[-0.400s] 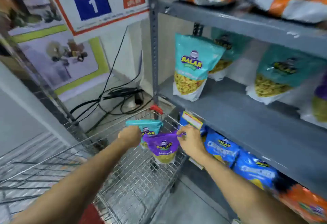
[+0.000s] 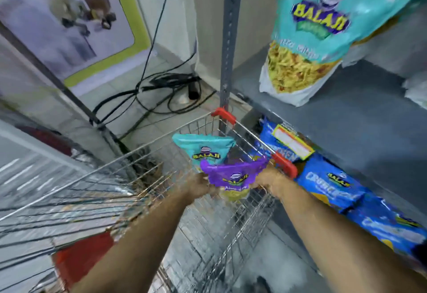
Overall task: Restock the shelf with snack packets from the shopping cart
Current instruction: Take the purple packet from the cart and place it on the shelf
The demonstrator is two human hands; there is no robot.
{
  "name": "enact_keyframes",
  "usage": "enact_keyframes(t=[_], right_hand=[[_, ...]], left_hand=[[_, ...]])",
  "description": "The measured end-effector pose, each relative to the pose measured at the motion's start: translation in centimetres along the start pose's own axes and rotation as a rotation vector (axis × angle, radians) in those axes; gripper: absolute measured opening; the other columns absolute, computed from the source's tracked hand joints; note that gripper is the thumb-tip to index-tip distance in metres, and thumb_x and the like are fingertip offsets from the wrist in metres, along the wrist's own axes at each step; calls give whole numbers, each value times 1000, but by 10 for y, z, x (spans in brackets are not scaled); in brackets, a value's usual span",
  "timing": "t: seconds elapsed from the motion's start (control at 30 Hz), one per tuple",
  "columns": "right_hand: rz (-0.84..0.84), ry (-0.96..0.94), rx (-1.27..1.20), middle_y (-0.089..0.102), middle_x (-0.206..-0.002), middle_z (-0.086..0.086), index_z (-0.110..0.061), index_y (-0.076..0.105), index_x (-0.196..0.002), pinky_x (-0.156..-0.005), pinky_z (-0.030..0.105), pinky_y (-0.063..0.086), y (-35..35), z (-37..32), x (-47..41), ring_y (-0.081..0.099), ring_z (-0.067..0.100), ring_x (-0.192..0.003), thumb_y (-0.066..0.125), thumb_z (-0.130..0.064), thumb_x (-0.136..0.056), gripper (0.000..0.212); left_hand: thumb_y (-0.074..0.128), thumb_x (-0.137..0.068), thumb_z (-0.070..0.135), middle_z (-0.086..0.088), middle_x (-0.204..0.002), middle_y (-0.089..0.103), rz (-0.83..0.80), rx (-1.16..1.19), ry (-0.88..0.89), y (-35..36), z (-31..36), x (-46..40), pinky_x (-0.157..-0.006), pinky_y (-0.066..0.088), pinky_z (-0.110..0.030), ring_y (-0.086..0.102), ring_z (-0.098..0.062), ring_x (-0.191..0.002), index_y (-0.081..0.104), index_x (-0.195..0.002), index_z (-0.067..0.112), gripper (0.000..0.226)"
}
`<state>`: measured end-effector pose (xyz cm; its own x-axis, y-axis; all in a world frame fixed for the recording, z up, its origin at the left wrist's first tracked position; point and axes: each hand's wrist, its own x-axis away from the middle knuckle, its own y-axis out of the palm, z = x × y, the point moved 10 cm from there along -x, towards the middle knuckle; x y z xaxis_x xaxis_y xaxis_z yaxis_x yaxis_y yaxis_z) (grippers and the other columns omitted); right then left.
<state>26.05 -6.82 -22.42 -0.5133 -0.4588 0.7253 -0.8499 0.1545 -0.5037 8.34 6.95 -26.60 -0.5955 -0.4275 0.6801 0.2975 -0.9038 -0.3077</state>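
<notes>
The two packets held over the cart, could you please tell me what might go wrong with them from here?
1. The left hand grips the teal packet low, so it may slip into the cart.
2. Both hands share the purple packet; it could tear or snag the cart's rim.

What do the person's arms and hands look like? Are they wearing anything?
Both forearms are bare, with no sleeves in view. The left hand and right hand show no gloves, and no watch or bracelet is visible at the wrists. The picture is too blurry to rule out rings.
</notes>
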Motion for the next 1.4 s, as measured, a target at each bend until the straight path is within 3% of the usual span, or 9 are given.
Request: enact_keyframes(t=[0.13, 0.33, 0.47, 0.7, 0.83, 1.27, 1.33, 1.37, 1.4], right_hand=[[-17, 2, -159, 63, -95, 5, -20, 59, -98, -61, 20, 43, 6, 6, -30, 51, 6, -67, 76, -5, -79, 29], [41, -147, -321, 71, -110, 7, -6, 66, -118, -92, 29, 51, 7, -9, -28, 65, 18, -99, 79, -13, -78, 42], [41, -242, -427, 70, -96, -4, -17, 68, -112, -60, 9, 46, -9, -38, 7, 62, 5, -78, 66, -29, -90, 25], [196, -360, -627, 78, -95, -9, -35, 74, -90, -96, 42, 54, -64, -64, 92, 71, 18, -100, 59, -78, -69, 50], [265, -461, -845, 77, -103, 4, -17, 73, -97, -93, 41, 54, -117, -58, 158, 68, 16, -95, 61, -36, -92, 24], [1084, -526, -964, 62, -51, -22, -20, 62, -71, -55, 9, 43, -336, 143, 361, 50, -11, -51, 55, -21, -98, 28], [1186, -509, -1008, 60, -47, -22, -23, 57, -69, -55, 9, 42, -360, 176, 378, 49, -10, -47, 53, -19, -99, 30], [1225, -511, -1031, 61, -49, -23, -23, 58, -71, -58, 10, 43, -371, 191, 384, 51, -11, -49, 53, -18, -99, 28], [1258, -512, -1055, 64, -54, -23, -22, 60, -74, -61, 11, 45, -380, 204, 389, 54, -11, -53, 53, -18, -99, 26]], left_hand=[[79, -78, 21, 3, -108, 70, -13, 190, 104, 19, 10, -15, -74, 49, -21, 61, -13, -94, 64, -101, 32, 29], [54, -98, 20, 10, -95, 68, 186, 316, 170, 11, 25, -5, -67, 48, -4, 64, 5, -74, 66, -106, 15, 16], [50, -97, 38, -3, -78, 72, 280, 154, 195, -23, 51, 13, -65, 55, -25, 65, -4, -58, 68, -86, 4, 40], [48, -88, 65, -26, -72, 70, 417, -108, 357, -70, 149, 96, -66, 51, -44, 65, -38, -67, 60, -71, -7, 75], [49, -88, 62, -28, -71, 67, 421, -193, 464, -52, 222, 145, -64, 47, -39, 64, -38, -68, 57, -69, -5, 71], [42, -81, 72, -19, -51, 52, 104, -256, 1105, 194, 465, 228, -53, 37, -37, 53, -40, -58, 48, -53, 5, 73], [51, -88, 56, -12, -49, 46, 44, -222, 1132, 239, 493, 234, -53, 33, -32, 51, -31, -56, 45, -49, 13, 58], [54, -91, 49, -9, -48, 46, 3, -196, 1147, 262, 504, 236, -54, 35, -31, 51, -28, -86, 50, -50, 15, 54], [55, -92, 47, -3, -49, 53, -38, -170, 1158, 284, 514, 233, -58, 41, -34, 40, 3, -55, 57, -56, 13, 50]])
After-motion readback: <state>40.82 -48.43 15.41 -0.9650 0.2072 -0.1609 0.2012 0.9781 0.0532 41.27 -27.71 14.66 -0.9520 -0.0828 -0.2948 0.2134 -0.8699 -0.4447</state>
